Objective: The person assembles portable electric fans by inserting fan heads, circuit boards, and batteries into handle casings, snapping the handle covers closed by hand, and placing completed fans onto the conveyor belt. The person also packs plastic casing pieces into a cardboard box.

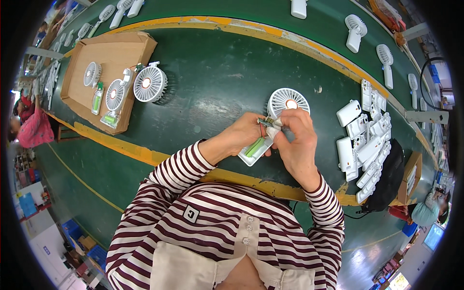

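Between my hands, over the near part of the green bench, is a partly assembled handheld fan. Its round white fan head (285, 100) points away from me. An open white handle shell (252, 155) with a green battery (254, 147) in it tilts toward me. My left hand (240, 134) is closed on the shell's left side. My right hand (298, 145) pinches the white neck just below the fan head. A small green circuit board (264, 123) with a red wire shows between my fingertips. The exact fingertip contact is partly hidden.
On the left, a cardboard tray (140, 46) holds fan parts, with another fan head (150, 84) at its edge. White handle shells (346, 153) are heaped on the right beside a black bag (386, 179). Finished-looking fans (355, 33) lie beyond a yellow-edged strip. Other people are at both sides.
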Demonstrator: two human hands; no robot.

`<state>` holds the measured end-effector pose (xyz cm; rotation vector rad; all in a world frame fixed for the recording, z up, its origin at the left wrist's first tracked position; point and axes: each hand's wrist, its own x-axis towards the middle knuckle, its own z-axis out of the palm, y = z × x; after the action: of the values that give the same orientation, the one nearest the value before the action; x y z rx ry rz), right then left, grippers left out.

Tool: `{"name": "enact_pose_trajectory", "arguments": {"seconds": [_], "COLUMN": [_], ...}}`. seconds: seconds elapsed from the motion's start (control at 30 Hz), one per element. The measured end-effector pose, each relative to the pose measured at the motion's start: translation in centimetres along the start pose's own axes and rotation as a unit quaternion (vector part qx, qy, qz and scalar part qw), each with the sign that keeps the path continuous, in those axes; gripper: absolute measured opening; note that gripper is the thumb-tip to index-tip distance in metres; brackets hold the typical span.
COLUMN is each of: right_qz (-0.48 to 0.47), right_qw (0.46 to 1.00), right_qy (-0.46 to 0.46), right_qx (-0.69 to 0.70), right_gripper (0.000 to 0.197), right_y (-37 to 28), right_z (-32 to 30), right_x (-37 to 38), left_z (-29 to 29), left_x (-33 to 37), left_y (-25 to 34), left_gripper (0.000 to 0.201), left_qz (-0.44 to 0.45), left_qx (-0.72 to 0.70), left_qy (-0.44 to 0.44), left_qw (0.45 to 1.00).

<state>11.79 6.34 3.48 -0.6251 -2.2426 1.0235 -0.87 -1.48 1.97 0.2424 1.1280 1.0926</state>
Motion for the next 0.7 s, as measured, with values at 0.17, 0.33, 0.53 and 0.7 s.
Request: {"name": "enact_pose_trajectory", "arguments": {"seconds": [0.17, 0.33, 0.53, 0.7], "right_qz": [-0.082, -0.153, -0.231, -0.221], "right_qw": [0.996, 0.981, 0.951, 0.951], "right_qy": [-0.008, 0.014, 0.107, 0.105], "right_qx": [-0.036, -0.115, -0.176, -0.190], "right_gripper": [0.020, 0.021, 0.019, 0.018], "right_y": [0.4, 0.7, 1.6, 2.1], "right_z": [-0.4, -0.7, 0.2, 0.0], "right_x": [0.1, -0.6, -2.8, -3.5], "left_z": [0.1, 0.3, 0.1, 1.4], "left_x": [0.0, 0.1, 0.6, 0.1], "left_y": [0.0, -0.1, -0.9, -0.6], "left_gripper": [0.014, 0.020, 0.025, 0.024], "left_qz": [0.007, -0.026, 0.033, 0.063], "left_qx": [0.012, -0.039, -0.132, -0.110], "left_qy": [0.000, -0.002, -0.021, 0.026], "left_qw": [1.000, 0.999, 0.991, 0.992]}}
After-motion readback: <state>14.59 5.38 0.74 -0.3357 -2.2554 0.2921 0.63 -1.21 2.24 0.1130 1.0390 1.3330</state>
